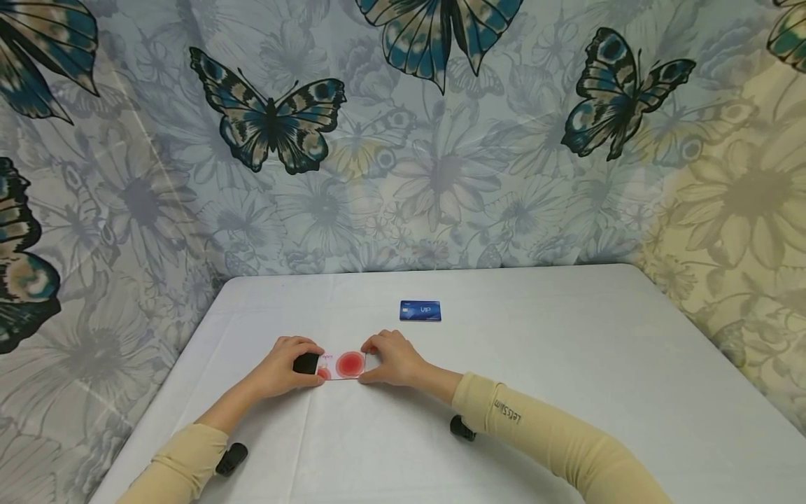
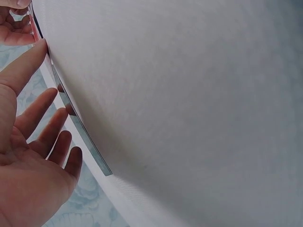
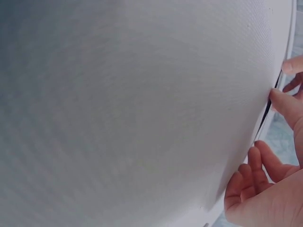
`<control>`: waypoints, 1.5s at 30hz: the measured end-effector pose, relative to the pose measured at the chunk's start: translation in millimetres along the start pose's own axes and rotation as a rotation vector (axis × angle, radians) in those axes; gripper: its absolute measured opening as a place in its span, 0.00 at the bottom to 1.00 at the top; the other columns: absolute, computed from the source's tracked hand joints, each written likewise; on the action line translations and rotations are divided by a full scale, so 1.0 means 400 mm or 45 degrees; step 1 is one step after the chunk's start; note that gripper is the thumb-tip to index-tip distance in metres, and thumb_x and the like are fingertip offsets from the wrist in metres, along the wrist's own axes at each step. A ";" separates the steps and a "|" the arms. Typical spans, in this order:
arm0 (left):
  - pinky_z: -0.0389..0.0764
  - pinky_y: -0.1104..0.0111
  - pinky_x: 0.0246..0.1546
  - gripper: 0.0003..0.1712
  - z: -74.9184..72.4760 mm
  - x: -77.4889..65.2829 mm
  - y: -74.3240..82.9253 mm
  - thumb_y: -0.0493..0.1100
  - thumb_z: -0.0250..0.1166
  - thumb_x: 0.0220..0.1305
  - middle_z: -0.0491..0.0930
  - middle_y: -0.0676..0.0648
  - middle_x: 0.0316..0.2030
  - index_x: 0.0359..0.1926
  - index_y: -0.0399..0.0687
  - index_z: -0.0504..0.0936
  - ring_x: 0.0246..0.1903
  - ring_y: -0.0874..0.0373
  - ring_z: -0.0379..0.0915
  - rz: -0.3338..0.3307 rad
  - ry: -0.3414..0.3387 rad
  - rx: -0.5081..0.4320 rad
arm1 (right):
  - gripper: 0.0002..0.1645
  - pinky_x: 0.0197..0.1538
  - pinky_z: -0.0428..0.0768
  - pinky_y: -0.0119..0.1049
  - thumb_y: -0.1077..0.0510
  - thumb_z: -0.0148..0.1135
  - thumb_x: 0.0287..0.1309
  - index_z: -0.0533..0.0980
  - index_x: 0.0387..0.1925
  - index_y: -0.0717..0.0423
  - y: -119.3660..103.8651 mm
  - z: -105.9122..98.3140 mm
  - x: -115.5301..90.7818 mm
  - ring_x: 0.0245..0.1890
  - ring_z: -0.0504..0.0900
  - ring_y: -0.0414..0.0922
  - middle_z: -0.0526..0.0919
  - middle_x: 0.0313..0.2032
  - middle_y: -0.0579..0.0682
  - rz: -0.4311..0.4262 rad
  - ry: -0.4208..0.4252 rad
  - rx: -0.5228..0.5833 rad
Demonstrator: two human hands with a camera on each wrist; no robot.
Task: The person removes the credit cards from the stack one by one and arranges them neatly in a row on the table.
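Observation:
A white card with red circles (image 1: 350, 365) lies flat near the middle of the table, between my two hands. My left hand (image 1: 277, 365) pinches its left end, thumb on the near edge and fingers on the far edge. At its right end, my right hand (image 1: 395, 360) pinches it the same way. A flat black piece (image 1: 306, 363) shows beside the card's left end, inside the left hand's curve. In the left wrist view this flat piece (image 2: 85, 130) looks glossy and mirrors the fingertips. How the card and black piece join, I cannot tell.
A blue VIP card (image 1: 420, 311) lies farther back on the white-covered table (image 1: 567, 336). Behind the table hangs a butterfly-patterned cloth (image 1: 441, 175). Small black devices (image 1: 231, 459) sit by both wrists, under the yellow sleeves (image 1: 535, 427).

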State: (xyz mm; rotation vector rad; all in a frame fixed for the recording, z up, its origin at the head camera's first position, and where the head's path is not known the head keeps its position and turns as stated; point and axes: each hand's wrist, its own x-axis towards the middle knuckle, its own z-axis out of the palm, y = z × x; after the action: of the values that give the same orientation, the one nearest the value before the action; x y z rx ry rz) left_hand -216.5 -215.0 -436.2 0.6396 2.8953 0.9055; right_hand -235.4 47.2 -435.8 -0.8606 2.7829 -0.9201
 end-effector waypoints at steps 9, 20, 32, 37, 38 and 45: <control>0.69 0.46 0.51 0.27 0.002 0.000 -0.002 0.51 0.76 0.52 0.73 0.43 0.55 0.52 0.49 0.82 0.57 0.42 0.59 -0.026 -0.006 -0.002 | 0.26 0.45 0.70 0.38 0.50 0.77 0.44 0.79 0.46 0.54 0.002 0.000 -0.001 0.42 0.69 0.46 0.76 0.38 0.48 0.007 -0.012 0.012; 0.70 0.46 0.51 0.27 0.006 0.013 0.003 0.51 0.75 0.52 0.73 0.42 0.56 0.53 0.48 0.81 0.57 0.43 0.60 -0.003 -0.014 0.007 | 0.26 0.46 0.70 0.38 0.50 0.77 0.45 0.79 0.46 0.55 0.013 -0.007 -0.010 0.42 0.69 0.46 0.76 0.38 0.48 -0.008 0.006 0.019; 0.68 0.46 0.54 0.28 0.011 -0.007 0.003 0.48 0.76 0.52 0.74 0.43 0.54 0.53 0.45 0.80 0.57 0.43 0.62 0.056 0.020 -0.011 | 0.26 0.49 0.71 0.32 0.50 0.75 0.48 0.79 0.49 0.55 0.015 -0.001 -0.018 0.45 0.70 0.43 0.79 0.42 0.47 -0.060 -0.027 -0.001; 0.69 0.45 0.54 0.29 0.015 -0.015 0.021 0.46 0.77 0.51 0.74 0.43 0.54 0.53 0.44 0.80 0.56 0.43 0.62 0.087 0.054 -0.017 | 0.27 0.51 0.71 0.32 0.50 0.74 0.50 0.78 0.50 0.55 0.011 -0.001 -0.021 0.47 0.71 0.44 0.80 0.44 0.48 -0.076 -0.018 -0.005; 0.69 0.45 0.53 0.29 0.017 -0.015 0.025 0.46 0.77 0.51 0.74 0.43 0.54 0.53 0.44 0.80 0.56 0.43 0.62 0.096 0.059 -0.020 | 0.27 0.52 0.71 0.33 0.50 0.74 0.50 0.78 0.50 0.55 0.011 -0.001 -0.021 0.47 0.71 0.44 0.80 0.44 0.48 -0.073 -0.012 -0.005; 0.69 0.46 0.54 0.27 0.042 -0.006 0.064 0.44 0.76 0.52 0.77 0.45 0.52 0.54 0.44 0.80 0.55 0.44 0.66 0.144 0.101 -0.060 | 0.27 0.54 0.71 0.36 0.49 0.73 0.51 0.78 0.51 0.54 0.023 -0.012 -0.034 0.49 0.72 0.45 0.80 0.44 0.47 0.011 0.021 0.048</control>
State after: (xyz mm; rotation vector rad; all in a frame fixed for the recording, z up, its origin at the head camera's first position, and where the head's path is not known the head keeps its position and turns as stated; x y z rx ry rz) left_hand -202.3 -188.0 -436.0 0.7881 2.9223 1.0313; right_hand -229.5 63.2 -438.6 -0.8390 2.7709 -0.9796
